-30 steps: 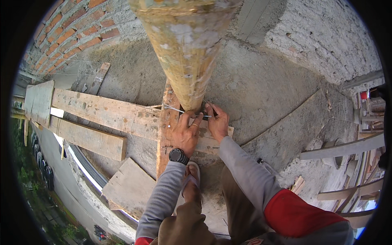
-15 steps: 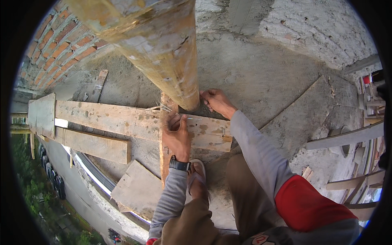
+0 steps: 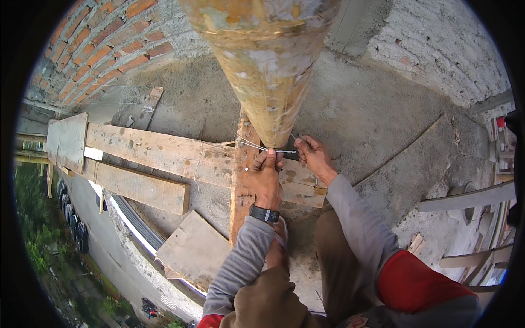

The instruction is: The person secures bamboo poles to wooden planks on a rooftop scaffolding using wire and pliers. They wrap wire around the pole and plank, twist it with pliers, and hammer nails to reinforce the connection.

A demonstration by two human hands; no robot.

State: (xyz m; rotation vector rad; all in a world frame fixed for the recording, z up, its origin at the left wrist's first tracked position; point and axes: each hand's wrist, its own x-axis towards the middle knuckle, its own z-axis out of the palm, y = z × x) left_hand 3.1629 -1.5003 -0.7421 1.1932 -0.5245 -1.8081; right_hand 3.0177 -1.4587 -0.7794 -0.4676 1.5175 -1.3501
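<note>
Thin wire [image 3: 276, 151] pinched taut between left hand [image 3: 266, 180] and right hand [image 3: 313, 156], both grips clenched, at foot of bamboo post [image 3: 268, 71] above upright plank [image 3: 243, 180]. Step judged: lashing post to plank. Next move calls for tension kept, ends twisted tight.

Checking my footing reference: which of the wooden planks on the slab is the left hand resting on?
The narrow reddish plank running toward the person, under the left hand. The long pale plank and the shorter plank both lie crosswise to its left, untouched.
</note>
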